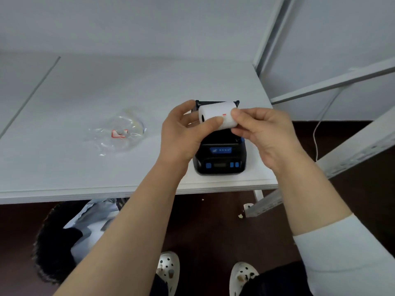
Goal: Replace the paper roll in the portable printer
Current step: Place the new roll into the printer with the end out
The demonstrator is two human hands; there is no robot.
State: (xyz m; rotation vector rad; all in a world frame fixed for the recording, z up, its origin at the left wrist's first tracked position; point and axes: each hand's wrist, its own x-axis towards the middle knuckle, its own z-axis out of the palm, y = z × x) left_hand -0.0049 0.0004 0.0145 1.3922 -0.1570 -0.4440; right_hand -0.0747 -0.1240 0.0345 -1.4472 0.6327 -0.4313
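1. Here, the paper roll [215, 113] is held in the air over the printer [220, 154], above its rear half and not seated in it.
2. Left hand [183, 133]: grip curled round the roll's left end, thumb across the front, fingers behind. The hollow core faces left.
3. Right hand [263, 133]: grip narrow, thumb and forefinger pinching the roll's right end, just beside a small red mark on the paper.
4. The printer is black with blue buttons and a blue label. It stands near the front right corner of the white surface [85, 92]. Its lid [205, 102] is tipped up behind the roll.
5. A clear plastic wrapper [119, 131] with a red-edged sticker lies crumpled on the surface, left of the printer and well apart from it.
6. A white cable [316, 133] hangs down right of the surface, among pale metal shelving bars [333, 82].
7. Below the surface's front edge: dark floor, a dark bag [55, 248] with pale plastic in it, and two white clogs [168, 268].
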